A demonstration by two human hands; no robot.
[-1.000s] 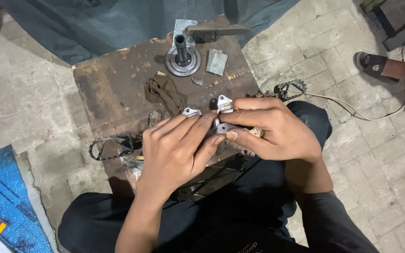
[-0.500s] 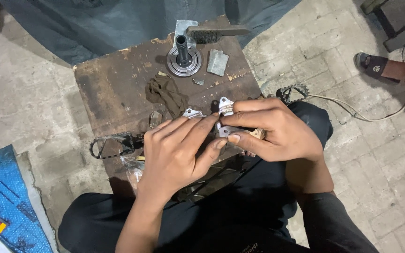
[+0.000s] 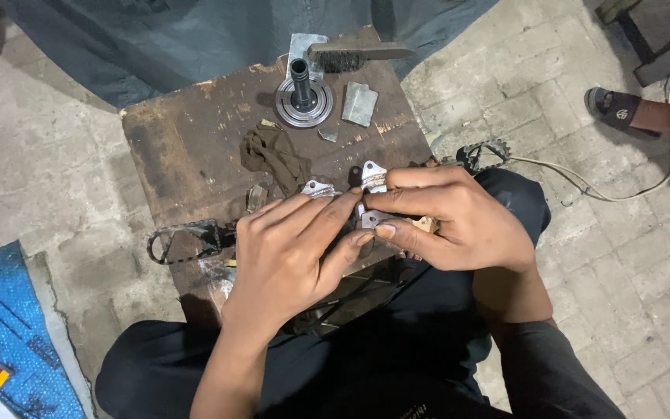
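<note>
Both my hands meet over the near edge of a worn brown wooden block (image 3: 195,147). My right hand (image 3: 459,225) pinches a small shiny metal bracket (image 3: 371,180) between thumb and fingers. My left hand (image 3: 288,256) grips the same part from the left, fingers closed on its other end, where a second metal tab (image 3: 318,188) pokes out. Most of the part is hidden under my fingers.
On the block lie a dark rag (image 3: 273,155), a round metal flange with an upright shaft (image 3: 302,97), a wire brush (image 3: 354,54) and a small metal plate (image 3: 360,103). A chain sprocket (image 3: 484,154) and a cable lie right. Another person's sandalled foot (image 3: 622,109) is far right. Blue sheet (image 3: 9,334) lies left.
My hands stay locked on the metal part; only small finger shifts show, and the view has barely moved.
</note>
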